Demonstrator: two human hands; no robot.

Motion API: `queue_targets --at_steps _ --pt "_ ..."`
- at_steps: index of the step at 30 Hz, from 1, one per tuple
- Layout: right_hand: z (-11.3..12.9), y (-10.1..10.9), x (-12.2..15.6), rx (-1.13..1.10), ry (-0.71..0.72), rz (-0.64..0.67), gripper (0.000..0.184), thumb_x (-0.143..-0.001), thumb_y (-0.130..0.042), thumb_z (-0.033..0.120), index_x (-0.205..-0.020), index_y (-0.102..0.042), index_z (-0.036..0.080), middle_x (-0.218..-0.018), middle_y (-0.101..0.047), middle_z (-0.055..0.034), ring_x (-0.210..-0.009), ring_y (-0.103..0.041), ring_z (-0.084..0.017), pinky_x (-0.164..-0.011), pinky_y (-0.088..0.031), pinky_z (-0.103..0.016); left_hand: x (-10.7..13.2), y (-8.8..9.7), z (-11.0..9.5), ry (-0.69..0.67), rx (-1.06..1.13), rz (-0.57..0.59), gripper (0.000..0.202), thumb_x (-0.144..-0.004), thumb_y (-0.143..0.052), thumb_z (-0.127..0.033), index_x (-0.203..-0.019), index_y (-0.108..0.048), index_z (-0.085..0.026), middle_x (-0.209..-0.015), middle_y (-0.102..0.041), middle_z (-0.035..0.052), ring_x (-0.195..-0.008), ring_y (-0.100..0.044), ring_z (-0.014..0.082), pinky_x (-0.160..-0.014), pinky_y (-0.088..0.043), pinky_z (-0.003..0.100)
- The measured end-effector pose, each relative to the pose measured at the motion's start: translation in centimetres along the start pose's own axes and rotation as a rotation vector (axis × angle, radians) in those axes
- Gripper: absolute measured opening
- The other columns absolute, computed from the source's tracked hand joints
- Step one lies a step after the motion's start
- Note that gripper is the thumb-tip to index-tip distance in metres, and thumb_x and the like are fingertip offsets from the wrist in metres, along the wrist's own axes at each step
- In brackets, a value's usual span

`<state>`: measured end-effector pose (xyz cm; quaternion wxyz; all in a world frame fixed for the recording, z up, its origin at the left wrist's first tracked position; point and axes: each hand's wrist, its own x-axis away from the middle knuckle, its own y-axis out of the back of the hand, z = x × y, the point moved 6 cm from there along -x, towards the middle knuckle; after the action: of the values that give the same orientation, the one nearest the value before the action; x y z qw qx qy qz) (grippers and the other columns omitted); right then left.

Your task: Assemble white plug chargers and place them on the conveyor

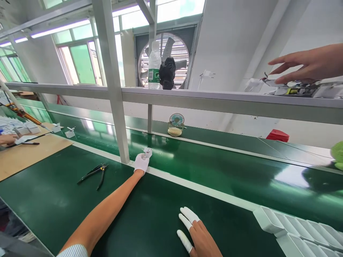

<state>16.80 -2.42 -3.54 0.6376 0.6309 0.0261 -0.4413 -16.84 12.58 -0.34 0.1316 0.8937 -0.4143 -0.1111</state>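
My left hand [141, 163], in a white glove, reaches out over the pale edge strip of the green conveyor belt. Its fingers are closed around a small white plastic box [148, 152] with thin wires at its top. My right hand [199, 233] is low over the dark green worktable [150, 217], white finger cots on its fingertips. Those fingers are spread, with nothing between them. Nearest to it, on the right, are white plastic trays or bins [297, 228]. Black-handled pliers [93, 174] lie on the worktable left of my left forearm.
A metal upright [114, 78] and shelf rail [214, 98] cross the view. On the shelf stand a water bottle [154, 66] and electronic parts [297, 89] under another person's hand [313, 64]. A small fan [177, 123] stands beyond the belt. More white boxes [70, 132] are left.
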Motion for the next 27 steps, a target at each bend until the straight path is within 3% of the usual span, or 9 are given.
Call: queue_targets --at_steps 5,8,11,16,21,23,27 --pt "0.0 -0.3 -0.2 0.010 0.027 0.050 0.022 -0.097 -0.052 0.036 -0.092 -0.072 0.031 -0.082 -0.072 -0.0073 -0.073 -0.069 -0.028 -0.070 -0.060 -0.046 0.9 -0.4 -0.3 -0.030 0.025 0.078 0.019 -0.081 -0.069 -0.018 -0.100 -0.067 -0.013 -0.095 -0.074 0.0109 -0.085 -0.071 0.0193 -0.085 -0.057 0.031" --pt "1.4 0.9 -1.4 0.038 0.023 0.043 0.019 -0.096 -0.054 0.030 -0.103 -0.072 0.027 -0.100 -0.073 -0.0103 -0.090 -0.070 -0.030 -0.082 -0.059 -0.047 2.2 -1.5 -1.0 -0.068 0.038 0.182 0.012 -0.084 -0.067 -0.022 -0.093 -0.069 -0.015 -0.081 -0.073 0.0068 -0.074 -0.070 0.0174 -0.076 -0.058 0.029" --pt "3.2 1.9 -2.8 0.101 0.039 0.095 0.024 -0.095 -0.054 0.024 -0.113 -0.069 0.017 -0.117 -0.070 -0.0162 -0.108 -0.066 -0.031 -0.094 -0.055 -0.047 4.5 -3.8 -2.0 -0.118 0.042 0.331 0.015 -0.083 -0.066 -0.029 -0.091 -0.069 -0.016 -0.074 -0.072 0.0041 -0.073 -0.070 0.0177 -0.073 -0.058 0.029" --pt "3.5 2.1 -3.4 0.136 -0.014 0.151 0.028 -0.095 -0.059 0.033 -0.111 -0.068 0.012 -0.118 -0.069 -0.0184 -0.112 -0.063 -0.031 -0.097 -0.053 -0.045 10.3 -10.4 -4.3 -0.228 0.061 0.658 0.024 -0.074 -0.071 -0.034 -0.093 -0.070 -0.020 -0.078 -0.072 0.0017 -0.075 -0.068 0.0181 -0.076 -0.057 0.031" --pt "2.9 1.6 -2.6 0.146 0.004 0.170 0.038 -0.096 -0.057 0.045 -0.111 -0.066 0.012 -0.116 -0.068 -0.0188 -0.114 -0.060 -0.030 -0.096 -0.051 -0.043 19.4 -18.0 -8.2 -0.521 -0.016 1.123 0.034 -0.074 -0.066 -0.027 -0.108 -0.071 -0.024 -0.088 -0.072 -0.0002 -0.069 -0.065 0.0152 -0.070 -0.056 0.028" --pt "2.7 1.5 -2.4 0.164 0.019 0.167 0.041 -0.096 -0.056 0.049 -0.109 -0.067 0.012 -0.113 -0.069 -0.0176 -0.112 -0.060 -0.029 -0.094 -0.050 -0.041 22.5 -20.6 -9.9 -0.620 -0.081 1.222 0.041 -0.074 -0.066 -0.025 -0.115 -0.070 -0.026 -0.087 -0.071 -0.0015 -0.066 -0.064 0.0149 -0.068 -0.054 0.027" --pt "2.4 1.1 -2.1 0.202 0.027 0.170 0.041 -0.096 -0.053 0.052 -0.098 -0.069 0.014 -0.094 -0.070 -0.0128 -0.093 -0.062 -0.026 -0.089 -0.051 -0.040 26.8 -25.4 -13.5 -0.768 -0.203 1.302 0.053 -0.076 -0.067 -0.027 -0.129 -0.063 -0.026 -0.088 -0.071 -0.0011 -0.068 -0.065 0.0170 -0.064 -0.051 0.026"
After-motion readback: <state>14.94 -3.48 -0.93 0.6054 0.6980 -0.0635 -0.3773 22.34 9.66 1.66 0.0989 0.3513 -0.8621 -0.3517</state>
